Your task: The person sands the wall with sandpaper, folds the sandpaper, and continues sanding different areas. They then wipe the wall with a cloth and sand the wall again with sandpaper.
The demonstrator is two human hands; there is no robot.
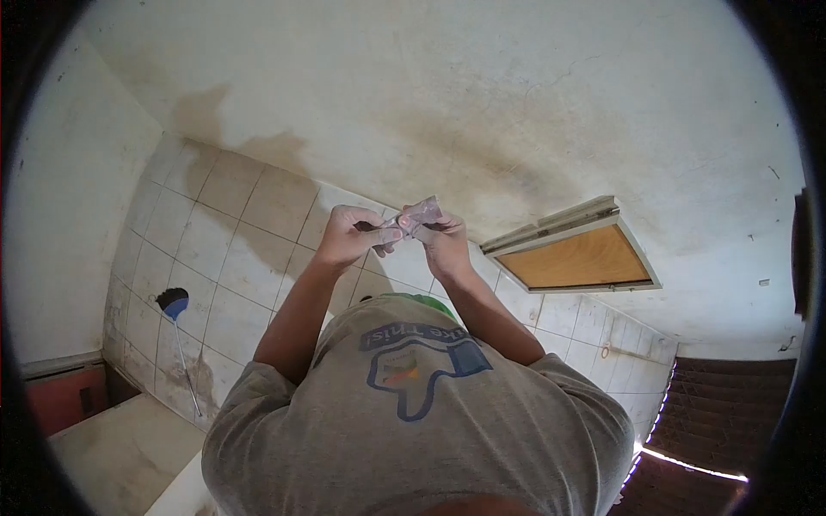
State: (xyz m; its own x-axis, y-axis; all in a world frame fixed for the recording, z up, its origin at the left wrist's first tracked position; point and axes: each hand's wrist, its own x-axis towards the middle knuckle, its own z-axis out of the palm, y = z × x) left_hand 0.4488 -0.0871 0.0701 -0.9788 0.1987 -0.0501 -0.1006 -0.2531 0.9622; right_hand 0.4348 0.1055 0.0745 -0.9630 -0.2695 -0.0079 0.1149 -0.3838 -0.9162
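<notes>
Pinkish sachet (421, 211), just left of the wood-panelled hatch (575, 255), sits pinched tight between left hand (351, 237) and right hand (445, 243); an uneven pull could rip it, spilling its contents.

Your 2 hands meet ahead of your chest: left hand (348, 236) and right hand (447, 245) touch at the fingertips, with a small packet (422, 211) pinched between them. Behind them runs a tiled wall (249, 206). A brush (175, 303) rests against the tiles, well off to your left. A framed hatch (578, 255) sits near your right hand, on its right.
</notes>
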